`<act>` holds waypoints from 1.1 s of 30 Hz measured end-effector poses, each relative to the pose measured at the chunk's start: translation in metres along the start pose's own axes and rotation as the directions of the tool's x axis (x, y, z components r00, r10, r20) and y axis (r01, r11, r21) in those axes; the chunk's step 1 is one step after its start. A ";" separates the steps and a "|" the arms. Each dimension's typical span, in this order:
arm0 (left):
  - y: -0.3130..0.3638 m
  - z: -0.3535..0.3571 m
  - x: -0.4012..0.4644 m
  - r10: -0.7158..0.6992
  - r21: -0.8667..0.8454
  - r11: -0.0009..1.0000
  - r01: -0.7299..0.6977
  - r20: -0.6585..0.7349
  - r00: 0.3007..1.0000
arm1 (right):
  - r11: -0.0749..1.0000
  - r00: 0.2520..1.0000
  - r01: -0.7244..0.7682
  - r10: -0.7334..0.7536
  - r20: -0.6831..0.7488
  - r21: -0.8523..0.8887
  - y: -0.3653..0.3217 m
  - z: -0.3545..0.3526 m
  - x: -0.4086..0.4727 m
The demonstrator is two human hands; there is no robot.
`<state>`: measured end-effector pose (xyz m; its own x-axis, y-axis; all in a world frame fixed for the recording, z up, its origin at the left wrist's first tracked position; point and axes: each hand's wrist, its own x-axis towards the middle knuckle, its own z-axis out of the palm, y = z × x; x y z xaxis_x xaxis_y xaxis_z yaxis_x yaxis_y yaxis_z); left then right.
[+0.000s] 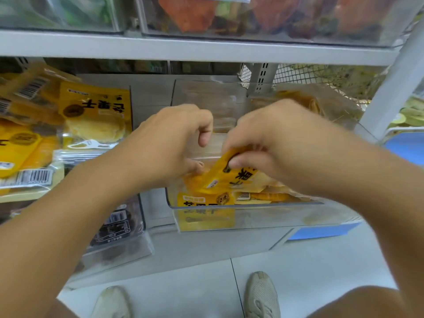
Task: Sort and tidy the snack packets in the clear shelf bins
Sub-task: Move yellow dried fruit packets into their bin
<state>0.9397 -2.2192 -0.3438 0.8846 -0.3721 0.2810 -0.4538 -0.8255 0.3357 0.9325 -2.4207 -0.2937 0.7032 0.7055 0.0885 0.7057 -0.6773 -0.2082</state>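
The right hand (270, 143) pinches a yellow packet (226, 174) with black Chinese characters over the clear bin (252, 216). The left hand (169, 143), fingers curled, holds nothing I can see.

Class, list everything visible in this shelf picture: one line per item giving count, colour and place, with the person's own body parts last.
Clear bin: one, transparent, middle shelf centre.
Yellow packets: several, in that bin.
Held packet: one, yellow, above the bin.
Packet pile: several, yellow, left.
Dark packets: a few, lower left bin.
Upper bins: two, clear, orange and green contents.
Blue labels: two, right.
Shoes: two, pale, floor.
Left hand: in the bin.
Right hand: pinches held packet.
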 end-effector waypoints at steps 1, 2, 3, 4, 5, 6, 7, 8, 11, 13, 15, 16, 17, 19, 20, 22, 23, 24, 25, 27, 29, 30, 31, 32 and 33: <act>-0.003 -0.001 0.000 0.002 -0.022 1.000 -0.002 0.002 1.000 | 0.996 0.998 -0.031 0.035 0.053 -0.081 -0.004 0.008 0.007; -0.007 -0.003 0.001 0.010 -0.046 0.999 -0.010 0.000 1.000 | 0.992 0.997 -0.045 0.052 0.061 -0.115 -0.009 0.015 0.014; -0.010 -0.004 0.001 0.026 -0.074 0.997 -0.026 -0.005 1.000 | 0.993 0.998 -0.038 0.042 0.036 -0.109 -0.013 0.021 0.020; -0.012 -0.005 0.000 0.051 -0.106 0.993 -0.052 -0.010 0.999 | 0.997 1.000 -0.022 0.022 -0.006 -0.074 -0.018 0.026 0.023; -0.012 -0.006 -0.001 0.077 -0.133 0.988 -0.078 -0.013 0.997 | 0.999 0.999 -0.014 0.012 -0.046 -0.033 -0.020 0.028 0.025; -0.012 -0.006 -0.001 0.096 -0.147 0.984 -0.097 -0.010 0.995 | 1.000 0.999 -0.031 0.030 -0.042 -0.007 -0.018 0.027 0.024; -0.010 -0.006 -0.002 0.096 -0.147 0.985 -0.095 -0.004 0.995 | 0.998 0.998 -0.068 0.068 -0.006 -0.002 -0.013 0.025 0.022; -0.010 -0.006 -0.002 0.079 -0.142 0.987 -0.078 0.000 0.997 | 0.993 0.992 -0.119 0.120 0.048 -0.028 -0.005 0.022 0.017; -0.013 -0.003 -0.001 0.024 -0.100 0.995 -0.020 0.038 0.999 | 0.956 0.954 -0.254 0.273 0.125 -0.148 0.027 0.009 -0.003; -0.014 -0.002 -0.001 0.035 -0.075 0.997 -0.030 0.071 0.997 | 0.970 0.963 -0.243 0.242 0.122 -0.003 0.039 0.004 -0.008; -0.015 -0.002 0.000 0.063 -0.088 0.995 -0.055 0.091 0.994 | 0.966 0.982 -0.186 0.176 0.073 0.181 0.037 0.002 -0.007; -0.015 -0.002 0.000 0.073 -0.103 0.993 -0.063 0.097 0.993 | 0.963 0.989 -0.146 0.149 0.008 0.228 0.034 0.001 -0.006; -0.016 -0.003 0.000 0.080 -0.126 0.990 -0.066 0.106 0.991 | 0.964 0.991 -0.105 0.122 -0.054 0.244 0.030 -0.002 -0.007; -0.014 -0.006 0.000 0.072 -0.202 0.978 -0.044 0.132 0.989 | 0.990 0.987 -0.060 0.078 -0.139 0.126 0.028 -0.007 -0.006; -0.013 -0.008 -0.001 0.060 -0.245 0.969 -0.022 0.147 0.987 | 0.998 0.986 -0.057 0.060 -0.155 0.022 0.026 -0.007 -0.005; -0.009 -0.011 -0.002 0.046 -0.310 0.951 0.011 0.176 0.983 | 0.993 0.993 -0.047 0.035 -0.109 -0.113 0.013 0.001 0.002; -0.008 -0.012 -0.002 0.057 -0.318 0.948 0.006 0.187 0.981 | 0.995 0.998 -0.025 0.019 -0.064 -0.096 0.004 0.009 0.008; -0.006 -0.015 -0.003 0.075 -0.312 0.950 -0.012 0.192 0.978 | 0.998 1.000 -0.001 0.000 -0.018 -0.060 -0.004 0.019 0.014; -0.006 -0.017 -0.004 0.096 -0.307 0.951 -0.032 0.197 0.976 | 1.000 1.000 0.005 -0.005 0.013 -0.010 -0.012 0.028 0.018; -0.005 -0.020 -0.007 0.110 -0.306 0.951 -0.038 0.222 0.969 | 0.993 1.000 -0.018 0.017 0.003 0.117 -0.017 0.044 0.024; -0.005 -0.019 -0.008 0.099 -0.275 0.961 -0.032 0.233 0.967 | 0.974 0.993 -0.052 0.075 -0.095 0.221 -0.016 0.060 0.026; -0.005 -0.017 -0.009 0.091 -0.226 0.973 -0.040 0.223 0.971 | 0.961 0.985 -0.070 0.108 -0.132 0.268 -0.016 0.065 0.026; -0.004 -0.014 -0.008 0.085 -0.156 0.986 -0.054 0.198 0.977 | 0.952 0.983 -0.067 0.115 -0.144 0.297 -0.014 0.066 0.025; -0.003 -0.011 -0.007 0.081 -0.092 0.994 -0.067 0.162 0.983 | 0.949 0.984 -0.048 0.098 -0.146 0.312 -0.013 0.060 0.020; -0.002 -0.008 -0.007 0.074 -0.050 0.996 -0.068 0.135 0.988 | 0.953 0.988 -0.042 0.083 -0.128 0.299 -0.011 0.048 0.012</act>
<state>0.9338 -2.2122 -0.3393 0.8549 -0.4860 0.1812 -0.5176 -0.7761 0.3602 0.9295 -2.3945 -0.3371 0.7647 0.6143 0.1945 0.6175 -0.6126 -0.4934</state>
